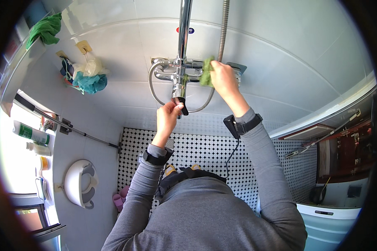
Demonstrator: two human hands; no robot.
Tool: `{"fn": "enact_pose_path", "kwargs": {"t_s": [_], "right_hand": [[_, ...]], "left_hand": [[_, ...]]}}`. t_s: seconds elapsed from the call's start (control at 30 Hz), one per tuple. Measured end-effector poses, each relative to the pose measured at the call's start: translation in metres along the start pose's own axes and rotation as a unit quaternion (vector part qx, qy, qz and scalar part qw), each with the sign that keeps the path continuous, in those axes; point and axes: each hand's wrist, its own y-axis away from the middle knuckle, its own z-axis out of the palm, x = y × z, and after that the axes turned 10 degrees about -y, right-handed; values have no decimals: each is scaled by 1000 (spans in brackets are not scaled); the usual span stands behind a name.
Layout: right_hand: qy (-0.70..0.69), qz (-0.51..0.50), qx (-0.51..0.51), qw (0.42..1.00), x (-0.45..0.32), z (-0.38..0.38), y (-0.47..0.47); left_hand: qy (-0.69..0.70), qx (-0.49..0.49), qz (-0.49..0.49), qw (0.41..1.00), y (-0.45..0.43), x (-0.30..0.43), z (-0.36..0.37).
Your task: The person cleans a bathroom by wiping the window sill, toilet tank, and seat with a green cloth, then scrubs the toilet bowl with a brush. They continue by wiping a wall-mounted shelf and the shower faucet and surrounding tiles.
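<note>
A chrome shower mixer tap is fixed to the white wall, with an upright chrome riser pipe above it. My right hand grips a green cloth against the right end of the mixer and hides part of it. The cloth is slightly blurred. My left hand pinches the dark lever handle at the mixer's lower front. A ribbed metal shower hose loops beneath the mixer, and a length of it hangs down from above on the right.
Bath puffs hang from adhesive hooks at left. A green rag lies over the corner shelf. Several bottles line the windowsill, above a hanging white basin. A metal rail crosses the left wall. A washing machine stands at lower right.
</note>
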Motion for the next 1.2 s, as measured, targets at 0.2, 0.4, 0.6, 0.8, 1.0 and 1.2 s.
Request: {"fn": "enact_pose_path", "kwargs": {"t_s": [0.2, 0.4, 0.6, 0.8, 1.0, 1.2], "right_hand": [[-100, -85, 80, 988, -14, 12, 1], [140, -112, -117, 977, -18, 37, -33], [101, -137, -104, 980, -3, 35, -31], [13, -139, 32, 990, -8, 49, -21], [-79, -132, 234, 960, -39, 27, -35], [306, -439, -42, 844, -40, 31, -46]], "left_hand": [[-10, -11, -10, 1000, 0, 2, -2], [-33, -24, -23, 999, 0, 7, -4], [-56, -20, -23, 998, 1, 8, -3], [-61, -18, -25, 998, 1, 7, -3], [-35, -14, -11, 999, 0, 4, -2], [-27, 0, -6, 1000, 2, 7, -2]]}}
